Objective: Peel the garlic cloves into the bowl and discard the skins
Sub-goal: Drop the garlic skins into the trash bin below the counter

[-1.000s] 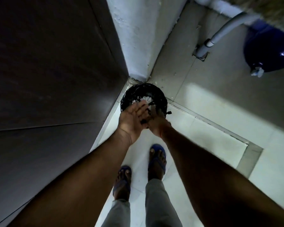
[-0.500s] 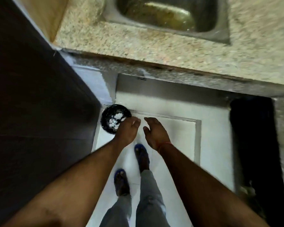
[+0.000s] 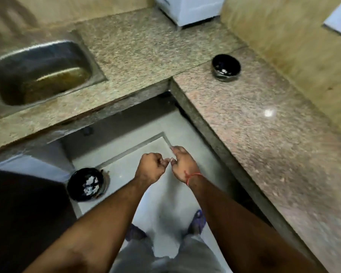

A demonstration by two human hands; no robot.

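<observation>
Dim, warm indoor light is seen throughout, with a small bright glare spot reflected on the granite counter (image 3: 268,113). The lower left is lost in deep shadow. Motion blur smears the edges, and straight lines are bowed by wide-angle distortion.

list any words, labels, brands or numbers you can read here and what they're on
None can be read.
The white appliance at the back of the counter shows a small dark mark at its top edge, too blurred to read.
The bowl, bin and sink show no lettering.

bowl (image 3: 226,67): dark, upright, on granite counter | skins (image 3: 91,185): white flakes inside black bin on floor
</observation>
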